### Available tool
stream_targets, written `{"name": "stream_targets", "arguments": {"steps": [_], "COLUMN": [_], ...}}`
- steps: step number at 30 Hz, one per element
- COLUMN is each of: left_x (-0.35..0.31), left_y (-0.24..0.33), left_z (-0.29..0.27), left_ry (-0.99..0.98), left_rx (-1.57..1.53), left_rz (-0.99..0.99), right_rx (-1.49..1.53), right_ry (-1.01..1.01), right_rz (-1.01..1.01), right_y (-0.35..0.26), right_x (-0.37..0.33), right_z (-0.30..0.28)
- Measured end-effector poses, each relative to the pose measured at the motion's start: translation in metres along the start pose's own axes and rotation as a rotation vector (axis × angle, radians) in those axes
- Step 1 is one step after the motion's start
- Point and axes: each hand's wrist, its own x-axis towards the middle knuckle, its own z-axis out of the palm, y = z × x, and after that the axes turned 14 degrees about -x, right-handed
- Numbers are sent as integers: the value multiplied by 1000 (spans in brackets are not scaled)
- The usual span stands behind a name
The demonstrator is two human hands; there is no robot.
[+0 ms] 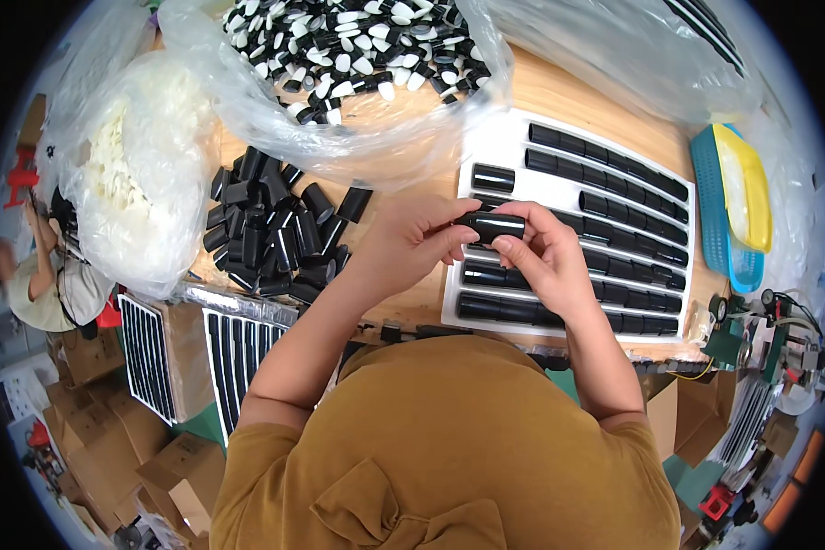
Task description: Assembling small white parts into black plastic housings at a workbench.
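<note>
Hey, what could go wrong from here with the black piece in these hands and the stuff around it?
The glossy black cylinder is held by fingertips of the left hand and right hand; a slip could drop it onto the cylinder rows below and perhaps knock some askew.

The loose black pile lies close to the table's near edge, so a forearm bump might send pieces over.
</note>
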Motion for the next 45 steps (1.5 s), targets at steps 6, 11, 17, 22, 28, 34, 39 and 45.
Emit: {"name": "stream_targets", "arguments": {"steps": [6, 11, 17, 22, 28, 34, 39, 45], "left_x": [-4, -4, -5, 13, 18, 10, 11, 80], "left_y": [3, 5, 6, 5, -7, -5, -7, -10], "left_z": [-3, -5, -5, -16, 7, 12, 12, -69], "left_ry": [-70, -108, -29, 149, 133, 170, 240, 541], "left_rx": [-25, 140, -120, -55, -501, -469, -456, 771], "left_rz": [-3, 16, -166, -22, -19, 99, 195, 857], "right_rx": [214, -61, 159, 298, 268, 237, 282, 18], "right_ry": [-96, -120, -118, -229, -296, -318, -293, 38], "right_rz": [47, 21, 49, 49, 52, 27, 33, 27], "right_y": [5, 0, 0, -7, -20, -22, -20, 6], "right_x": [0, 0, 2, 1, 0, -2, 2, 24], "right_z": [-1, -4, -1, 11, 31, 29, 33, 27]}}
